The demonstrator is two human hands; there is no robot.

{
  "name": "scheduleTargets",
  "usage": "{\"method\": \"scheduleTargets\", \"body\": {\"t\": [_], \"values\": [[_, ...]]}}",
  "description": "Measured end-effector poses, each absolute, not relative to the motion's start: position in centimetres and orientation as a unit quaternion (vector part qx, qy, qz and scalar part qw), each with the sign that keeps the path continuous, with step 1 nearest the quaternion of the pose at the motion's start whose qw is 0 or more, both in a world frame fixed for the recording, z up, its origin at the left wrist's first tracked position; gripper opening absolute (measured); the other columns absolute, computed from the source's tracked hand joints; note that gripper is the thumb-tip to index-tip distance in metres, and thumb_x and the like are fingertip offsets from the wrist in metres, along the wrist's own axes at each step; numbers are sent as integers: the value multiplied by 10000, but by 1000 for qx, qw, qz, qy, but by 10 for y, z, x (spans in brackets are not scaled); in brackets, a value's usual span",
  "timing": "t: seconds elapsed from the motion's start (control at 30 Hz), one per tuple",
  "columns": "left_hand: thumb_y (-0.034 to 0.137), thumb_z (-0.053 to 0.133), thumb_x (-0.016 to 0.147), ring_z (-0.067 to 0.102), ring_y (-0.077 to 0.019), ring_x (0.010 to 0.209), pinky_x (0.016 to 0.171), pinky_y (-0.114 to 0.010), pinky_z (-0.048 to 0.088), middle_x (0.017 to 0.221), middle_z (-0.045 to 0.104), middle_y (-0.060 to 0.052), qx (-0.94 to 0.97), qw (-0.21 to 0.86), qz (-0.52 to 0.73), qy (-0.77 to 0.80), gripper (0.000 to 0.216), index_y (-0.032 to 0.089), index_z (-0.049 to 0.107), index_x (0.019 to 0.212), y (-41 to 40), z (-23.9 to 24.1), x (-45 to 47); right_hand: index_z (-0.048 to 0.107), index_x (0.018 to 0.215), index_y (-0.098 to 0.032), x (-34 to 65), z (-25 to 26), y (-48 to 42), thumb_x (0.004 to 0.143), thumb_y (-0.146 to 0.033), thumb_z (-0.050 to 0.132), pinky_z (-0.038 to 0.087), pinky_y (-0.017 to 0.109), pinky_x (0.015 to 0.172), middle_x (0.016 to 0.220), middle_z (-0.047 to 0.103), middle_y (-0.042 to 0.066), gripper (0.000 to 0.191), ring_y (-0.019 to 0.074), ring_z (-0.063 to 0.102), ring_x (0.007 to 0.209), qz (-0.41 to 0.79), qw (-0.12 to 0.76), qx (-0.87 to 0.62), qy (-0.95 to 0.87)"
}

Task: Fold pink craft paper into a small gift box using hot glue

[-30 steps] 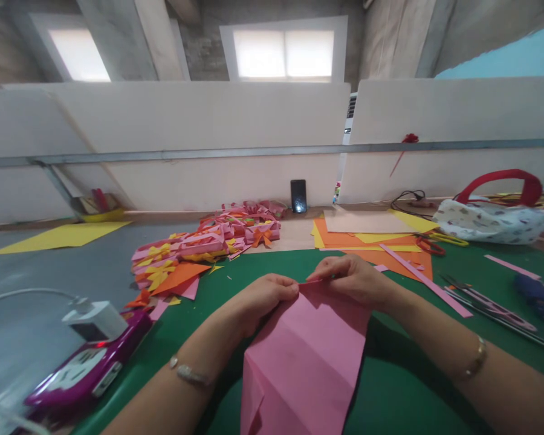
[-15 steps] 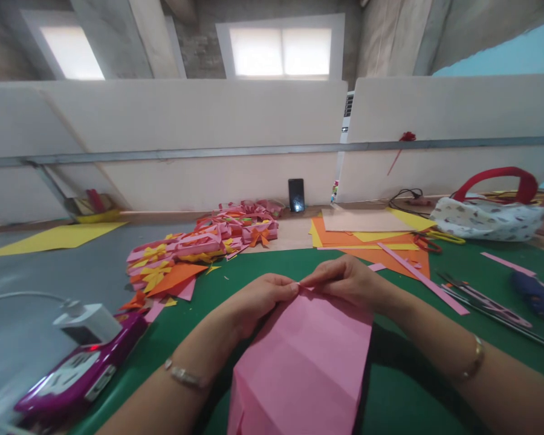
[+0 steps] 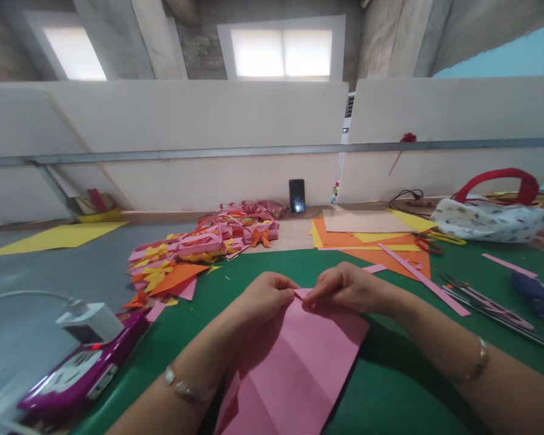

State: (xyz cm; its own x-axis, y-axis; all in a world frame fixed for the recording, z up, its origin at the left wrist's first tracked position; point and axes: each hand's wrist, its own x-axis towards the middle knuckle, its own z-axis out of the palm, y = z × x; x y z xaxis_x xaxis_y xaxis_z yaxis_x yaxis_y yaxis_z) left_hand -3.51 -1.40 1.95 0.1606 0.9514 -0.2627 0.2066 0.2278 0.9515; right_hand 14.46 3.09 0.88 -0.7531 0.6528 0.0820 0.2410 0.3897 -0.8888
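A folded sheet of pink paper hangs between my two hands above the green mat, with diagonal creases across its face. My left hand pinches its top edge at the left between thumb and fingers. Close beside it, my right hand pinches the same edge, thumb and forefinger pressed on a small fold near the top corner. The paper's lower end runs out of the picture at the bottom.
A heap of pink, orange and yellow paper pieces lies at the back left. A purple power strip holds a white charger. Coloured sheets, scissors, a pink strip, a dark blue tool and a phone are around.
My right hand has moved slightly down and bends the paper's top edge over toward me. The pink paper has tilted, its lower end swinging left.
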Motion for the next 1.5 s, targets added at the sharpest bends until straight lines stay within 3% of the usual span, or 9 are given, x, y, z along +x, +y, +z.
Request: {"method": "scheduleTargets", "body": {"t": [0.13,0.27,0.5,0.67,0.8,0.93,1.03,1.3,1.5], "values": [[220,572,620,489,-104,510,517,-225,340,554,574,17,548,567,279,548,164,127,653,729,-8,15,-46,731,866,-202,145,10,31,724,-309,656,481,209,600,737,676,37,193,111,596,684,406,213,-278,-844],[305,601,634,392,-69,442,457,-206,272,483,486,49,535,589,275,539,168,139,599,606,-7,13,-51,726,877,-218,146,10,31,726,-324,658,481,212,604,727,664,29,198,105,590,674,405,214,-277,-844],[311,613,616,451,-93,484,484,-218,312,543,565,5,530,582,267,557,194,123,624,661,-8,13,-47,725,892,-196,146,10,29,720,-206,649,482,222,648,746,651,29,188,108,586,696,401,207,-275,-849],[313,605,617,422,-91,466,463,-217,286,502,528,16,553,528,277,581,188,126,602,600,-8,14,-46,713,934,-200,148,18,27,766,-131,527,471,247,724,881,658,39,260,129,593,811,450,187,-267,-831],[330,574,634,378,-83,447,443,-213,252,465,476,41,562,472,285,617,196,142,577,579,-8,15,-44,629,1095,-194,145,20,28,824,-256,480,451,241,710,985,653,54,315,140,589,852,471,222,-349,-779],[340,543,644,352,-81,450,437,-212,231,461,447,51,587,433,264,631,208,146,588,584,-8,13,-41,687,832,-148,139,15,28,790,-420,521,373,202,515,747,660,35,322,110,534,624,397,169,-414,-801],[343,527,650,356,-84,464,438,-210,223,473,443,49,602,426,250,628,222,142,616,620,-8,11,-40,665,689,-136,136,11,26,733,-449,577,317,191,470,635,614,10,328,90,477,565,374,149,-433,-806],[331,519,647,413,-103,537,496,-217,291,560,534,19,628,398,245,621,248,122,650,673,-4,9,-42,664,744,-136,136,10,25,725,-454,569,272,191,427,626,567,-3,332,65,398,497,436,144,-430,-778],[312,508,659,433,-106,535,497,-217,287,561,544,14,612,417,251,623,224,125,631,676,-5,6,-40,566,612,-147,133,6,25,683,-322,578,266,183,432,551,454,-41,189,66,373,511,388,168,-467,-777]]}}
